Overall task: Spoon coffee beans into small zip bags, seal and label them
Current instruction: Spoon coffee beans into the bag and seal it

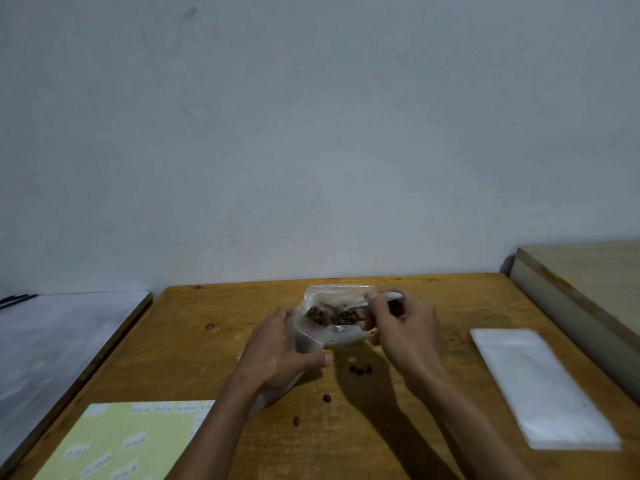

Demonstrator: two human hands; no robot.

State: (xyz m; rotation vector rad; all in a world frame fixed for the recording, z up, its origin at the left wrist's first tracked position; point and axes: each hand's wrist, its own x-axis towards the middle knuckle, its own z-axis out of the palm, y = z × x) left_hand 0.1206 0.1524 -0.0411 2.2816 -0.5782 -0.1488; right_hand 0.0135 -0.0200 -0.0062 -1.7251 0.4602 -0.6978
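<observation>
Beans going from spoon into a small zip bag, mid-table toward the far edge.

Left hand [277, 344] grips the zip bag [306, 336], mouth up; right hand [398, 323] pinches the white spoon [349, 308], loaded with coffee beans [320, 315], over a white bowl [346, 337]; stray beans [360, 370] lie on the table [398, 427]; label sheet [114, 441] near-left corner; empty bags [540, 386] by right edge.

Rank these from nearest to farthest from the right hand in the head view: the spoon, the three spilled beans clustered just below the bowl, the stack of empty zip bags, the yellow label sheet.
1. Spoon: pinched by the right hand itself.
2. Three spilled beans: on the table just below and left of it.
3. Stack of empty zip bags: off to its right.
4. Yellow label sheet: near-left corner, beyond the left arm.
</observation>
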